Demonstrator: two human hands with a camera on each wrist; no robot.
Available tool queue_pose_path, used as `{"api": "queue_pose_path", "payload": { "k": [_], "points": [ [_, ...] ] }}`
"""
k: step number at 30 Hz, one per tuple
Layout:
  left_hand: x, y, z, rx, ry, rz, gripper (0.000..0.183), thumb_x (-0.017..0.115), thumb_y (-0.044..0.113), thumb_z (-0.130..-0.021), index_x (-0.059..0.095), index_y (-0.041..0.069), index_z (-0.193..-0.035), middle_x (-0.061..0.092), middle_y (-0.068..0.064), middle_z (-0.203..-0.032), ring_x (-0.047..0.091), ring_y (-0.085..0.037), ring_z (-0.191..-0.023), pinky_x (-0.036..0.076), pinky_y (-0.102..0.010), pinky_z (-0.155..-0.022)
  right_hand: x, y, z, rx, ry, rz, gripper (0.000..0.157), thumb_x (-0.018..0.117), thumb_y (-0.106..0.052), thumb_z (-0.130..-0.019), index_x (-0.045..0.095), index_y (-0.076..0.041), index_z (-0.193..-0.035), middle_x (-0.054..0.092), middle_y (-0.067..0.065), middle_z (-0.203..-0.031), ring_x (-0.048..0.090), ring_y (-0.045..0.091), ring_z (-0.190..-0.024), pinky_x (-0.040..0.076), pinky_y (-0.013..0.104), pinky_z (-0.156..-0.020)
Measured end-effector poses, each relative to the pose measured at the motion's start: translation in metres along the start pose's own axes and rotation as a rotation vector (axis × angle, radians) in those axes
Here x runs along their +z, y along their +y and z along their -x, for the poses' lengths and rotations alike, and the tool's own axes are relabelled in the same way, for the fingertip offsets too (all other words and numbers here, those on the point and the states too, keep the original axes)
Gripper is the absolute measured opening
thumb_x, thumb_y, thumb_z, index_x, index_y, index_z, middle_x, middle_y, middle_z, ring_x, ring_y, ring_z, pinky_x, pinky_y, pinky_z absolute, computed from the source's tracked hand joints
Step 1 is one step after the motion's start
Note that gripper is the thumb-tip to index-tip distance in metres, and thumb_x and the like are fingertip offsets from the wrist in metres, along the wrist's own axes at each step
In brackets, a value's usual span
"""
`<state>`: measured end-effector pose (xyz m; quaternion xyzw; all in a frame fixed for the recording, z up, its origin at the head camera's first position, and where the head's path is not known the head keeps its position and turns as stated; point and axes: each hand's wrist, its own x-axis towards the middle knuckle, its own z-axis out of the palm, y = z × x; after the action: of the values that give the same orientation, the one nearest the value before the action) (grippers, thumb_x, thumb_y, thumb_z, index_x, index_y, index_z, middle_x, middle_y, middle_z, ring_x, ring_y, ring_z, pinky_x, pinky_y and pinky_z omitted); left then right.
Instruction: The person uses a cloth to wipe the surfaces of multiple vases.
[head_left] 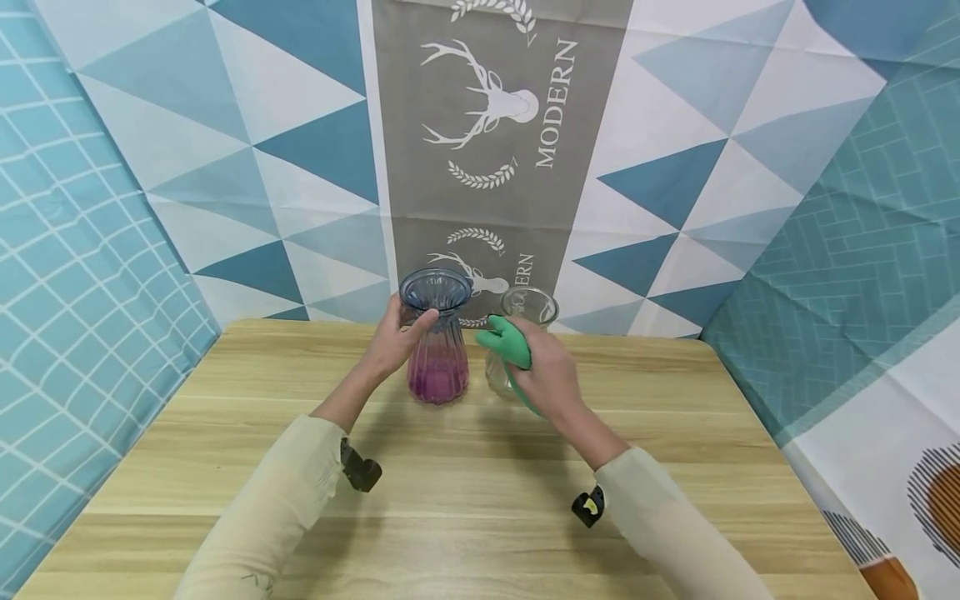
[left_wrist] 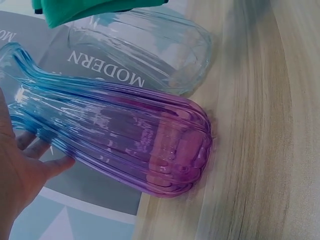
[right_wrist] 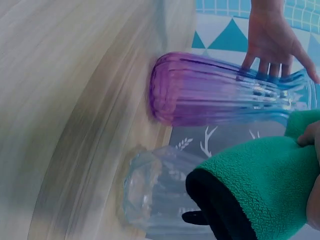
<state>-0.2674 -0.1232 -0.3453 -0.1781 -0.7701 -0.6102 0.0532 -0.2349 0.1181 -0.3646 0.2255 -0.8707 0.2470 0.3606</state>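
Note:
A ribbed glass vase [head_left: 439, 358], blue at the flared top and purple at the base, stands upright on the wooden table. My left hand [head_left: 397, 337] is round its neck, with the thumb in front and the fingers at the far side, partly seen through the glass in the left wrist view. A green cloth [right_wrist: 260, 185] with a black edge is bunched in my right hand [head_left: 551, 371], which grips it. Beside the coloured vase, a clear glass vase [head_left: 529, 305] stands partly hidden behind the right hand and cloth.
The wooden table [head_left: 450, 517] runs back to a wall hanging [head_left: 300, 167] with triangles and deer heads, close behind both vases. Blue tiled-pattern cloth [head_left: 60, 250] hangs at the left side, and a green one [head_left: 862, 275] at the right.

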Motion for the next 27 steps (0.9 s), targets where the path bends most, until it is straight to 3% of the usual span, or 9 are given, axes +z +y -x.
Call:
{"api": "queue_pose_path", "payload": {
  "k": [7,13,22,27],
  "points": [
    [0.0,0.0,-0.003,0.005,-0.005,0.001,0.065,0.053,0.025,-0.092,0.021,-0.002,-0.141,0.04,-0.026,-0.134,0.047,-0.04,-0.12,0.042,-0.051,-0.101,0.021,-0.009,-0.006,-0.027,0.194,0.058,0.053,0.077,-0.005,-0.071,0.058,-0.012,-0.12,0.066,0.007,-0.116,0.065,0.027,-0.1,0.056,0.041,-0.082],
    [0.0,0.001,-0.004,-0.003,-0.002,-0.038,0.064,0.053,0.026,-0.092,0.023,-0.003,-0.141,0.041,-0.026,-0.133,0.048,-0.04,-0.118,0.041,-0.052,-0.101,0.039,-0.014,-0.009,-0.035,0.301,0.136,0.055,0.076,-0.001,-0.067,0.059,-0.014,-0.117,0.066,0.006,-0.114,0.065,0.028,-0.096,0.057,0.042,-0.075],
    [0.0,-0.001,-0.004,0.043,-0.006,-0.022,0.063,0.053,0.025,-0.093,0.024,-0.001,-0.142,0.038,-0.026,-0.136,0.048,-0.039,-0.119,0.042,-0.052,-0.1,0.064,-0.023,-0.009,-0.089,0.343,0.233,0.061,0.083,-0.001,-0.057,0.061,-0.012,-0.113,0.067,0.007,-0.112,0.065,0.026,-0.091,0.057,0.036,-0.071],
    [0.0,-0.001,-0.005,0.068,-0.02,-0.023,0.063,0.052,0.026,-0.093,0.024,-0.001,-0.142,0.037,-0.026,-0.137,0.048,-0.038,-0.118,0.041,-0.054,-0.1,0.073,-0.026,-0.005,-0.123,0.311,0.247,0.065,0.081,0.002,-0.055,0.061,-0.012,-0.115,0.065,0.007,-0.115,0.064,0.026,-0.091,0.057,0.036,-0.074]
  ]
}}
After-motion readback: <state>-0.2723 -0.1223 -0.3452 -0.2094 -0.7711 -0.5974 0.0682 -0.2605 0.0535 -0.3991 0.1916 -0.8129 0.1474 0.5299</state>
